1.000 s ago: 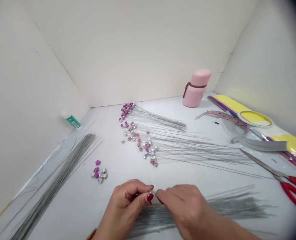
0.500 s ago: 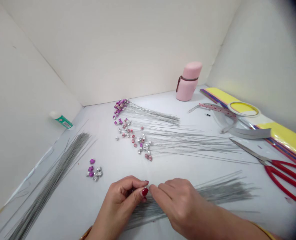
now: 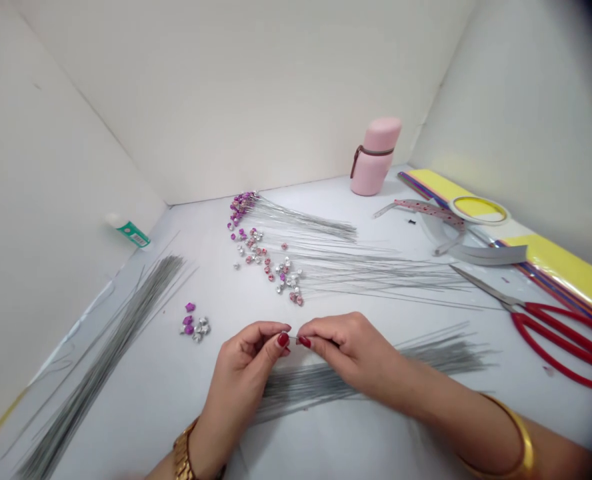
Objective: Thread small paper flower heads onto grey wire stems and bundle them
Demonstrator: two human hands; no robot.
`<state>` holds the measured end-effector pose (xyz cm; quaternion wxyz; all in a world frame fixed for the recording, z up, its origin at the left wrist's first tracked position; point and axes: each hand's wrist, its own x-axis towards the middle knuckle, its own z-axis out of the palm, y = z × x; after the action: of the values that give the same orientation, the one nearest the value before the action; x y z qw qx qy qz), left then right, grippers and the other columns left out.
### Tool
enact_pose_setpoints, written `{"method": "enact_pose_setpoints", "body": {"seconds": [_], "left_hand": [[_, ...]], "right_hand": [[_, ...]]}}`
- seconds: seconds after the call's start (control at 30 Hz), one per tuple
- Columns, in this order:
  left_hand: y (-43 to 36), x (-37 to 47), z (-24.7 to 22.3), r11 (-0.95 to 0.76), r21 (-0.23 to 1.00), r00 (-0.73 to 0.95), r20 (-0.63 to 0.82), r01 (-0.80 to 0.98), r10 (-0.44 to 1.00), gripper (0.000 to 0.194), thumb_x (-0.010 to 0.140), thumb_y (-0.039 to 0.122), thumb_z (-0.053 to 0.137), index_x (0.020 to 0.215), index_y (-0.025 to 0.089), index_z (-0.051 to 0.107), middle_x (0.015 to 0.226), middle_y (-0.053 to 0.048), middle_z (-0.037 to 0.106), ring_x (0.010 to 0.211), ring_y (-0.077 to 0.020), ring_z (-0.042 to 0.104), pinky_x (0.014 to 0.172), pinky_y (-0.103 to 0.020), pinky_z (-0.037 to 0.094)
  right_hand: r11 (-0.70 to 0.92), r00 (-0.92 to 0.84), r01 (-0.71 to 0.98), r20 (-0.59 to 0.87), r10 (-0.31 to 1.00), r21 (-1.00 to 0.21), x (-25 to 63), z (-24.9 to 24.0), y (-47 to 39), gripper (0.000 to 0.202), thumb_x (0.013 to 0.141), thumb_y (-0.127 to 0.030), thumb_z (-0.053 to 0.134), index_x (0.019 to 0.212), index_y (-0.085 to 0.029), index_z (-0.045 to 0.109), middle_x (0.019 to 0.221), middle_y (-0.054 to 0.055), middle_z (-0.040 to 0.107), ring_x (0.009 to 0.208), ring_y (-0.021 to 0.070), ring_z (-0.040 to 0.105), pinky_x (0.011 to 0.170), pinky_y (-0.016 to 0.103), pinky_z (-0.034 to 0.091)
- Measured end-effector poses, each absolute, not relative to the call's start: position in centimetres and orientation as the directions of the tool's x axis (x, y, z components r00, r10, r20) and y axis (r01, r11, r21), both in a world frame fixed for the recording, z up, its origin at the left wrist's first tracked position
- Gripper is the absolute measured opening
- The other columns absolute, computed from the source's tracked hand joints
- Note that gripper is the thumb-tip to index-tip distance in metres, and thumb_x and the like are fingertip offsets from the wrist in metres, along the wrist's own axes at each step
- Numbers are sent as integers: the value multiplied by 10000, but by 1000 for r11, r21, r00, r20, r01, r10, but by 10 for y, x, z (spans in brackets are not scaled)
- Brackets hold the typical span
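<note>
My left hand (image 3: 251, 363) is closed in a pinch, thumb against fingers, and any small piece inside it is hidden. A short stretch of thin wire (image 3: 293, 338) spans from those fingertips to my right hand (image 3: 349, 350), which pinches it between thumb and forefinger. Under both hands lies a loose bundle of grey wires (image 3: 301, 387). To the left of my left hand sit purple paper stars (image 3: 189, 321) and silver stars (image 3: 201, 330). Beyond my hands, pink and silver stars (image 3: 286, 273) on wire stems lie in a spread row.
Another bundle of wires (image 3: 111, 360) lies at the left, below a green-labelled tube (image 3: 133, 233). Red-handled scissors (image 3: 541, 320), ribbon strips (image 3: 491, 253), a tape roll (image 3: 479, 209) and yellow sheets (image 3: 566, 263) occupy the right. A pink bottle (image 3: 375, 158) stands at the back.
Both hands have moved up in view. My right hand has turned so its thumb shows, and the wire between the fingertips has come into sight.
</note>
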<state>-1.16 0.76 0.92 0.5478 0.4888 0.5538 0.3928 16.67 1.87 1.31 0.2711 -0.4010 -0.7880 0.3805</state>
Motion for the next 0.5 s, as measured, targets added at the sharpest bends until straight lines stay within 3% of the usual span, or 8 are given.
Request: {"method": "enact_pose_setpoints", "body": {"seconds": [0.13,0.27,0.4,0.5], "left_hand": [[13,-18,6,218,976,-117,-218,-15,969,202,719,317,612,841,157,629,680,0,605,635,-111,539,649,-206,423],[14,-17,6,216,973,-69,-210,84,975,210,701,334,623,806,153,644,666,-7,613,624,-121,531,613,-201,406],[15,-16,4,222,972,-96,-214,84,972,216,695,346,623,815,168,649,652,6,617,629,-112,532,622,-193,403],[18,-18,1,278,961,-114,-274,17,955,237,689,357,628,834,171,646,647,15,612,643,-100,533,642,-182,404]], "right_hand": [[458,-527,542,140,838,-705,171,7,21,201,864,-163,415,893,-185,612,750,-4,613,685,107,543,650,199,375],[472,-485,685,136,864,-554,176,9,23,210,840,-172,464,1010,-226,574,925,28,559,760,128,547,686,234,395],[567,-658,622,33,753,-540,178,19,18,93,785,-291,573,808,-203,591,830,1,543,680,114,530,621,213,394],[615,-772,575,-109,627,-540,176,25,15,84,772,-268,600,741,-191,588,745,-17,576,691,117,546,608,199,387]]}}
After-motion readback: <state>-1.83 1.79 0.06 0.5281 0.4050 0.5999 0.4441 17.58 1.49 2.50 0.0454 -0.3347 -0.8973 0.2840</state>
